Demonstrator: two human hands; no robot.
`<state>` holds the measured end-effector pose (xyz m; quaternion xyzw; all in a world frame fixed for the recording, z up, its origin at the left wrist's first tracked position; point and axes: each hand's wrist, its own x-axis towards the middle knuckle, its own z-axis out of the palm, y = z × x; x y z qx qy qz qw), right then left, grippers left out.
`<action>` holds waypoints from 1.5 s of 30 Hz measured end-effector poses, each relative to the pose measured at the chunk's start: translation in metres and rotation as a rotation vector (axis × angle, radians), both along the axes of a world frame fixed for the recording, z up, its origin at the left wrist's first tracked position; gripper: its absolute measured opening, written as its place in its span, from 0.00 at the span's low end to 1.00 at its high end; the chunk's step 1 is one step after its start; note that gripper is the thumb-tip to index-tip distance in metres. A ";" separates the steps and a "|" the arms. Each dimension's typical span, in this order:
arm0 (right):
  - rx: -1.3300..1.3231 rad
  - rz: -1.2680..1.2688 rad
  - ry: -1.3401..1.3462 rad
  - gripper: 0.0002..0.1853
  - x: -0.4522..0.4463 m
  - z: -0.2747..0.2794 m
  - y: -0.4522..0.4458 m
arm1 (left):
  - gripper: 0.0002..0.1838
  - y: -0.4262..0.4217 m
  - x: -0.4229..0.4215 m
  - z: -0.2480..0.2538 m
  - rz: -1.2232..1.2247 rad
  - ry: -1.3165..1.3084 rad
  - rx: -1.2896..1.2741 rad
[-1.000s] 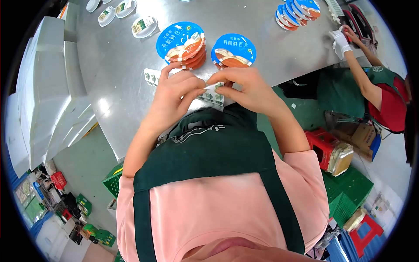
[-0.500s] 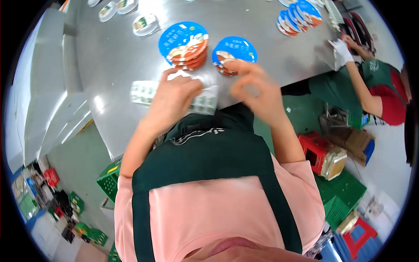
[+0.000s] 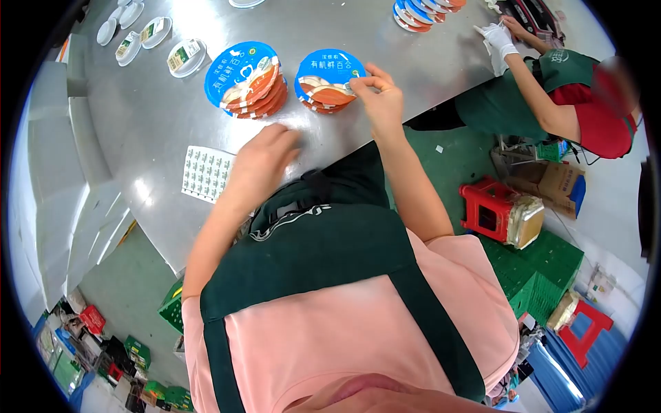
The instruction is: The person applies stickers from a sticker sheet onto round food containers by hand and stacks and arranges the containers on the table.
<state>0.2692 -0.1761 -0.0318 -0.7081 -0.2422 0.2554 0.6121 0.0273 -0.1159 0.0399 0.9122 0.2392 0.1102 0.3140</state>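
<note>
My right hand [image 3: 383, 102] is closed in a pinch at the right edge of a short stack of round blue-and-orange printed lids [image 3: 330, 65]. A small sticker [image 3: 350, 88] shows at its fingertips, against the top lid. Blurred by motion, my left hand [image 3: 265, 162] hovers over the table's near side; whether its fingers hold anything cannot be made out. Beside its wrist lies a white sheet of small green-printed stickers [image 3: 206, 173], partly covered by the forearm. A taller, leaning stack of the same lids [image 3: 242, 69] stands just beyond my left hand.
Clear round containers with labels [image 3: 186, 58] sit at the back left of the metal table [image 3: 158, 110]. More fanned lids [image 3: 411, 17] lie at the far side. At right, a co-worker's white-gloved hand [image 3: 499, 40] rests near the table edge. A red stool [image 3: 485, 210] stands on the floor.
My right hand has gone from a loose, blurred pose to a pinch at the smaller stack's edge. My left hand has come off the sticker sheet, which now lies flat. The whole view has shifted.
</note>
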 end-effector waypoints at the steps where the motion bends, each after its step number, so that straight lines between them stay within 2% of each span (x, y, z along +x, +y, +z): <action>1: -0.019 -0.010 -0.033 0.06 0.000 -0.004 -0.001 | 0.19 -0.005 0.020 -0.003 -0.065 -0.141 0.096; 2: -0.022 -0.010 -0.037 0.06 0.000 -0.008 -0.002 | 0.21 -0.005 0.041 -0.008 -0.065 -0.204 0.217; 3: -0.035 -0.009 -0.150 0.06 -0.001 -0.013 -0.002 | 0.23 0.000 0.056 -0.014 -0.064 -0.267 0.339; 4: -0.048 -0.007 -0.262 0.05 -0.002 -0.013 -0.001 | 0.23 0.005 0.061 -0.027 -0.062 -0.270 0.338; 5: -0.049 -0.006 -0.264 0.05 -0.004 -0.013 -0.002 | 0.26 0.008 0.064 -0.043 -0.024 -0.216 0.346; 7: -0.126 0.027 -0.515 0.16 -0.008 -0.008 -0.003 | 0.30 0.012 0.067 -0.049 0.015 -0.164 0.352; 8: -0.129 0.029 -0.517 0.16 -0.006 -0.005 -0.001 | 0.30 0.014 0.066 -0.051 0.006 -0.156 0.295; 10: 0.001 0.024 -0.279 0.29 -0.004 0.001 0.001 | 0.31 0.012 0.064 -0.047 -0.001 -0.146 0.231; 12: -0.055 0.040 -0.173 0.33 0.007 -0.001 0.004 | 0.30 0.009 0.063 -0.040 0.075 -0.262 -0.051; 13: -0.104 0.059 -0.071 0.36 0.014 -0.001 0.009 | 0.30 0.007 0.062 -0.041 0.086 -0.267 -0.047; 15: -0.158 0.120 -0.075 0.36 0.022 0.001 0.017 | 0.28 0.000 0.056 -0.046 0.287 -0.392 -0.024; 17: -0.213 0.180 -0.068 0.35 0.026 -0.001 0.023 | 0.29 -0.015 0.047 -0.050 0.322 -0.405 -0.114; 19: -0.255 0.433 -0.177 0.36 0.037 -0.011 0.030 | 0.29 -0.030 0.044 -0.054 0.358 -0.447 -0.317; 20: -0.251 0.455 -0.177 0.36 0.041 -0.016 0.031 | 0.30 -0.035 0.044 -0.061 0.414 -0.437 -0.427; 21: -0.222 0.521 -0.166 0.36 0.044 -0.021 0.032 | 0.30 -0.034 0.049 -0.070 0.438 -0.439 -0.421; 23: -0.206 0.618 -0.136 0.37 0.046 -0.026 0.030 | 0.35 -0.027 0.060 -0.091 0.760 -0.438 -1.089; 24: -0.290 0.621 -0.154 0.39 0.045 -0.021 0.030 | 0.39 -0.024 0.071 -0.093 0.870 -0.501 -1.288; 25: -0.360 0.620 -0.178 0.40 0.045 -0.017 0.033 | 0.37 -0.015 0.077 -0.093 0.804 -0.520 -1.359; 27: -0.348 0.647 -0.176 0.42 0.044 -0.013 0.033 | 0.38 -0.005 0.094 -0.090 0.911 -0.528 -1.331; 32: -0.290 0.767 -0.138 0.45 0.055 -0.017 0.034 | 0.35 0.002 0.106 -0.073 0.956 -0.560 -1.350; 34: -0.348 0.808 0.057 0.45 0.053 0.005 0.033 | 0.32 0.003 0.103 -0.073 0.912 -0.567 -1.393; 35: -0.344 0.834 0.053 0.45 0.053 0.005 0.035 | 0.32 0.003 0.103 -0.075 0.932 -0.586 -1.383; 37: -0.570 0.796 0.209 0.43 0.060 0.003 0.039 | 0.34 0.003 0.109 -0.062 0.858 -0.619 -1.489; 38: -0.563 0.845 0.259 0.42 0.071 -0.004 0.040 | 0.37 0.006 0.116 -0.066 0.888 -0.594 -1.500; 39: -0.550 0.922 0.310 0.40 0.079 -0.014 0.045 | 0.42 0.011 0.120 -0.089 0.826 -0.619 -1.520; 40: -0.506 0.908 0.374 0.37 0.081 -0.021 0.045 | 0.48 0.008 0.127 -0.093 0.877 -0.596 -1.518; 41: -0.502 0.942 0.418 0.32 0.084 -0.020 0.045 | 0.52 0.003 0.126 -0.083 0.739 -0.552 -1.476; 42: -0.405 0.927 0.482 0.26 0.084 -0.024 0.039 | 0.53 -0.002 0.129 -0.091 0.735 -0.554 -1.442; 43: -0.442 0.908 0.473 0.25 0.083 -0.016 0.032 | 0.53 -0.008 0.122 -0.099 0.614 -0.534 -1.424; 45: -0.401 0.976 0.437 0.30 0.066 0.012 0.007 | 0.51 -0.032 0.110 -0.102 0.626 -0.524 -1.440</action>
